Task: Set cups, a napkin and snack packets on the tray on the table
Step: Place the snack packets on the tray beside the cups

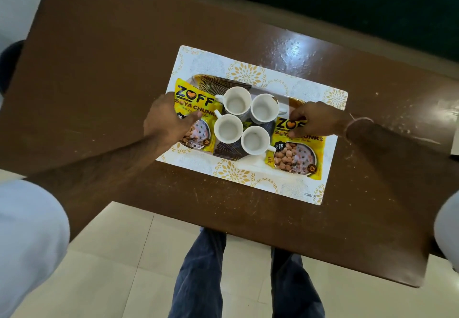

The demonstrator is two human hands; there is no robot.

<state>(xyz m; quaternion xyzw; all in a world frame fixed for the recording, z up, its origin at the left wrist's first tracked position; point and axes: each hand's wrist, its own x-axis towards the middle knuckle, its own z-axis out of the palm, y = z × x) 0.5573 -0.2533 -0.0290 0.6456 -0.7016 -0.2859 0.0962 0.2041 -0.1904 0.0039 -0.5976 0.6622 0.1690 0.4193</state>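
Four white ceramic cups (242, 120) cluster mid-tray (293, 103) on the brown worktop (99, 81); left hand (166, 122) presses one yellow snack packet (196, 99), right hand (314, 120) pinches another (298, 153), risking nudging adjacent cups.

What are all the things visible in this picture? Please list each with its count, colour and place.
Cups: four, white, empty, clustered mid-tray.
Snack packets: two, yellow, one at each end of the tray.
Tray: one, gold and dark pattern, on the placemat.
Placemat: one, white with gold flowers, on the table.
Table: one, brown.
Floor: pale tiles.
Left hand: on the left packet.
Right hand: pinching the right packet's top.
Legs: two, dark blue trousers.
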